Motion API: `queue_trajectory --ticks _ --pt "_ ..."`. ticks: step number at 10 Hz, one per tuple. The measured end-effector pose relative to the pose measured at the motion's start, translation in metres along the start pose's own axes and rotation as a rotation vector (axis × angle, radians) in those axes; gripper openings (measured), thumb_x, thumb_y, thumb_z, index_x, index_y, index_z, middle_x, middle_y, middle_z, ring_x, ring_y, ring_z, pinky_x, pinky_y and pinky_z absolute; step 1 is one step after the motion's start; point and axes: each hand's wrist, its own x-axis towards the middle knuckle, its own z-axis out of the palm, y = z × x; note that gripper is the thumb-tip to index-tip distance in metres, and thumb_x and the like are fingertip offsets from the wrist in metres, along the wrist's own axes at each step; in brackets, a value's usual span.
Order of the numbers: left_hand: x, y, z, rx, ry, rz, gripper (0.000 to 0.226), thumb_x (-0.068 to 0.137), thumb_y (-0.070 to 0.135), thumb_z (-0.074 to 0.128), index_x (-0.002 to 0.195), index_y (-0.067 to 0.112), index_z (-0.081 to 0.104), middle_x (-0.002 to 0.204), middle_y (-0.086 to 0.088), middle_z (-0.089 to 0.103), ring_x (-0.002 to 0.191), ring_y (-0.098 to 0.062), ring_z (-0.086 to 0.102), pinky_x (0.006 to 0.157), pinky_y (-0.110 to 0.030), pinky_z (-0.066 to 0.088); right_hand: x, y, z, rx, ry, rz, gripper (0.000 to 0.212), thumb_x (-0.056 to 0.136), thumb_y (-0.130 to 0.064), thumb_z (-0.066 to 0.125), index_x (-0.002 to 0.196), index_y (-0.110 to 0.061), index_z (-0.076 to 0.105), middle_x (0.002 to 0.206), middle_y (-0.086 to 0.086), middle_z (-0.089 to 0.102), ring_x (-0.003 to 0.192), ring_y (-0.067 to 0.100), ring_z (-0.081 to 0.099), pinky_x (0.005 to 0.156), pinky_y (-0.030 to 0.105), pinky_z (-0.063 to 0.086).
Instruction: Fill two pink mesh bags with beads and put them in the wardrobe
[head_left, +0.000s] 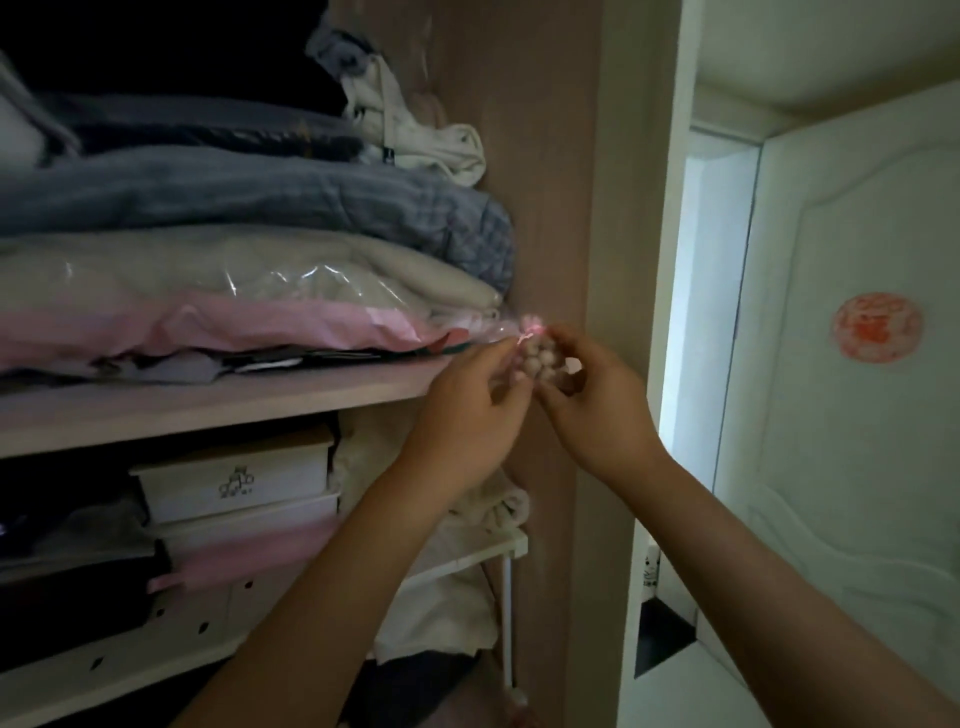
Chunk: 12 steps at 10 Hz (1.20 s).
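- White box (234, 480) under the shelf (208, 410): small dark emblem on its front, too small to read.
- Red round sticker (878, 326) on the pale door (857, 467) at right: printed pattern, characters not legible.
- Small dark mark on a white object low beside the door frame; cannot make it out.
- Left hand (470, 410): forearm rises from the lower centre, back of the hand toward the camera, fingers curled inward and pinching the left side of the pink mesh bag (535, 345).
- Right hand (597, 415): forearm comes in from the lower right corner, wrist bent, fingers and thumb curled round the bag from the right and below.
- The bag is held between both hands, off any surface, in front of the right end of the shelf's front edge and just beside the wardrobe's side panel (545, 156).
- Beads (545, 359): a pale round cluster showing through the mesh; the bright pink gathered neck points up.
- On the shelf behind the bag: pink bedding in clear plastic (208, 322) at the bottom of the pile, beige folds above it, then a grey quilt (260, 192).
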Motion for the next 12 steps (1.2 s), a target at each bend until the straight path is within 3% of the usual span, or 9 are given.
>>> queue_trajectory --ticks 1,2,3,4,5,6,7,10,12 --pt "0.012 0.003 -0.002 0.182 0.0 0.102 0.046 0.093 0.021 0.057 0.139 0.02 0.052 0.137 0.003 0.053 0.125 -0.01 0.048 0.106 -0.019 0.034 0.022 -0.002 0.001 -0.073 0.014 0.012 0.045 0.092 -0.026 0.068 0.136 -0.024 0.057 0.122 -0.01 0.066 0.103 0.004 0.061 0.085 0.002 0.041" --pt "0.024 -0.001 -0.001 0.293 -0.068 0.119 0.049 0.092 0.02 0.056 0.141 0.017 0.049 0.138 0.0 0.052 0.126 -0.014 0.046 0.109 -0.022 0.032 0.042 0.0 0.003 -0.187 -0.044 0.044 0.038 0.093 -0.033 0.061 0.13 -0.025 0.059 0.118 -0.002 0.07 0.1 0.016 0.066 0.087 0.028 0.055" --pt "0.04 -0.008 0.005 0.432 -0.163 0.169 0.051 0.091 0.019 0.049 0.141 0.016 0.047 0.14 -0.002 0.051 0.128 -0.019 0.047 0.108 -0.038 0.039 0.06 0.002 0.006 -0.291 -0.17 0.114 0.028 0.094 -0.027 0.057 0.119 -0.015 0.064 0.111 0.008 0.071 0.097 0.028 0.068 0.078 0.033 0.052" --pt "0.054 -0.014 0.009 0.565 -0.245 0.151 0.046 0.088 0.015 0.045 0.133 0.015 0.052 0.14 -0.003 0.049 0.129 -0.025 0.044 0.11 -0.039 0.035 0.07 0.0 0.01 -0.363 -0.301 0.187 0.022 0.097 -0.02 0.055 0.107 -0.004 0.065 0.109 0.016 0.071 0.099 0.034 0.066 0.073 0.025 0.038" --pt "0.061 -0.019 0.008 0.553 -0.279 0.107 0.043 0.09 0.019 0.044 0.132 0.019 0.051 0.143 -0.001 0.046 0.132 -0.023 0.041 0.11 -0.038 0.035 0.067 -0.004 0.007 -0.398 -0.286 0.161 0.022 0.099 -0.024 0.055 0.104 -0.005 0.064 0.108 0.015 0.069 0.098 0.034 0.066 0.071 0.028 0.04" --pt "0.063 -0.025 0.004 0.527 -0.304 0.107 0.046 0.091 0.028 0.045 0.137 0.023 0.047 0.147 0.002 0.042 0.134 -0.021 0.04 0.108 -0.04 0.038 0.055 -0.005 0.001 -0.512 -0.133 0.033 0.034 0.098 -0.032 0.05 0.116 -0.008 0.067 0.117 0.013 0.064 0.098 0.034 0.064 0.076 0.036 0.052" --pt "0.065 -0.028 0.001 0.53 -0.327 0.118 0.049 0.093 0.028 0.046 0.142 0.024 0.042 0.151 0.003 0.038 0.137 -0.019 0.038 0.112 -0.037 0.034 0.043 -0.005 0.0 -0.478 -0.148 -0.144 0.061 0.085 -0.044 0.031 0.115 -0.01 0.072 0.114 0.015 0.067 0.096 0.034 0.063 0.081 0.039 0.053" --pt "0.085 -0.028 0.008 0.604 -0.498 0.053 0.049 0.097 0.035 0.04 0.145 0.023 0.038 0.156 0.0 0.031 0.143 -0.022 0.029 0.115 -0.033 0.017 0.05 -0.002 0.006 -0.923 -0.345 -0.112 0.06 0.094 -0.04 0.036 0.149 -0.018 0.043 0.144 0.007 0.054 0.124 0.032 0.048 0.105 0.037 0.034" --pt "0.083 -0.016 0.002 0.524 -0.497 0.066 0.051 0.097 0.033 0.045 0.147 0.023 0.036 0.155 0.0 0.033 0.139 -0.021 0.034 0.106 -0.027 0.024 0.059 -0.003 0.009 -0.903 -0.367 -0.09 0.058 0.096 -0.037 0.048 0.15 -0.018 0.04 0.146 0.007 0.051 0.13 0.031 0.046 0.108 0.036 0.033"
